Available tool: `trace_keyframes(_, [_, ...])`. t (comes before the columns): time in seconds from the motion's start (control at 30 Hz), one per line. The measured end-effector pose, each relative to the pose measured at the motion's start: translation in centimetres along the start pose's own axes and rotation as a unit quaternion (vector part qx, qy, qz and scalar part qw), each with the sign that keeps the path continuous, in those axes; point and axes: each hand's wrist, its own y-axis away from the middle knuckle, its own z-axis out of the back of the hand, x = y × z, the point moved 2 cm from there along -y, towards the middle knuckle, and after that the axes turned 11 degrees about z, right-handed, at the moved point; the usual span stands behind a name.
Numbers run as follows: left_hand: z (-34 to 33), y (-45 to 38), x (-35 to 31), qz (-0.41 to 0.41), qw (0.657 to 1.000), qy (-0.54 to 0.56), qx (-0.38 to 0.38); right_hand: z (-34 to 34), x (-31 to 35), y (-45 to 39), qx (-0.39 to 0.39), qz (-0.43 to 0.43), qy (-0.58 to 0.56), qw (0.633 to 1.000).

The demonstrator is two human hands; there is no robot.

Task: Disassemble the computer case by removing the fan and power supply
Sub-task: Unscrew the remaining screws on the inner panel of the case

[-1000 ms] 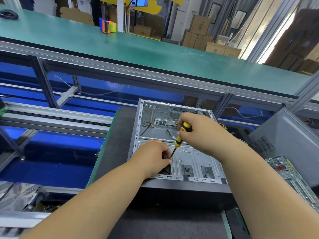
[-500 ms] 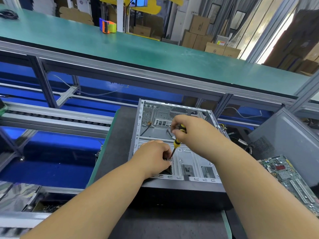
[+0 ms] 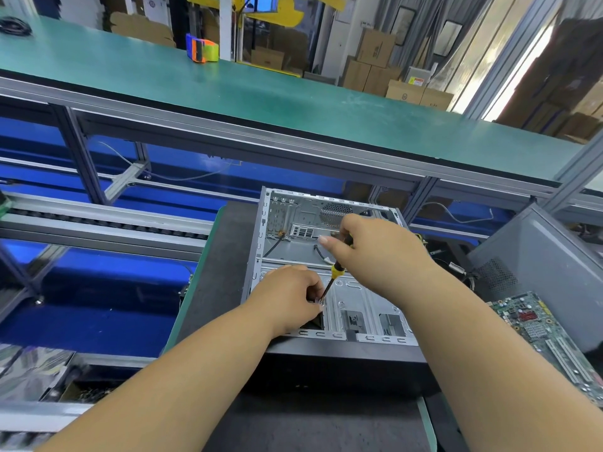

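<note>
Now the right hand (image 3: pixel 378 252) grips the screwdriver (image 3: pixel 332 278) lower on its handle than before; the left hand (image 3: pixel 288 300) pinches at its tip, inside the open computer case (image 3: pixel 329 272) on the dark mat (image 3: pixel 222 265). Green bench (image 3: pixel 261 93) at 12 o'clock, circuit board (image 3: pixel 541 334) at 3 o'clock

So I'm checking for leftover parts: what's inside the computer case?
Inside the computer case: bare metal, loose cables, and the screwdriver tip. The hands cover whatever it touches.

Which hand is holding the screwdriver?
The right hand grips the yellow-and-black screwdriver; the left hand only steadies things by its tip.
</note>
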Motion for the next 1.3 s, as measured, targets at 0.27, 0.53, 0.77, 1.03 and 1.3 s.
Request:
trace_keyframes(0.27, [-0.14,-0.17,0.08,-0.002,1.0,-0.005,-0.005,0.62,-0.42,-0.05,-0.004,0.002,-0.094,0.996])
trace_keyframes(0.53, [-0.12,-0.16,0.09,-0.003,1.0,0.003,-0.008,-0.14,-0.25,0.57,-0.031,-0.012,-0.044,0.998])
trace_keyframes(0.77, [-0.14,-0.12,0.11,0.0,1.0,0.005,-0.008,0.13,-0.18,0.42,0.001,0.024,-0.098,0.995])
trace_keyframes(1.03, [-0.16,-0.09,0.06,-0.001,1.0,0.002,-0.012,-0.13,0.07,0.5,0.015,0.029,-0.143,0.989])
trace_keyframes(1.3, [-0.05,-0.03,0.01,0.005,1.0,0.003,-0.006,0.04,-0.79,-0.14,-0.004,-0.003,-0.081,0.997])
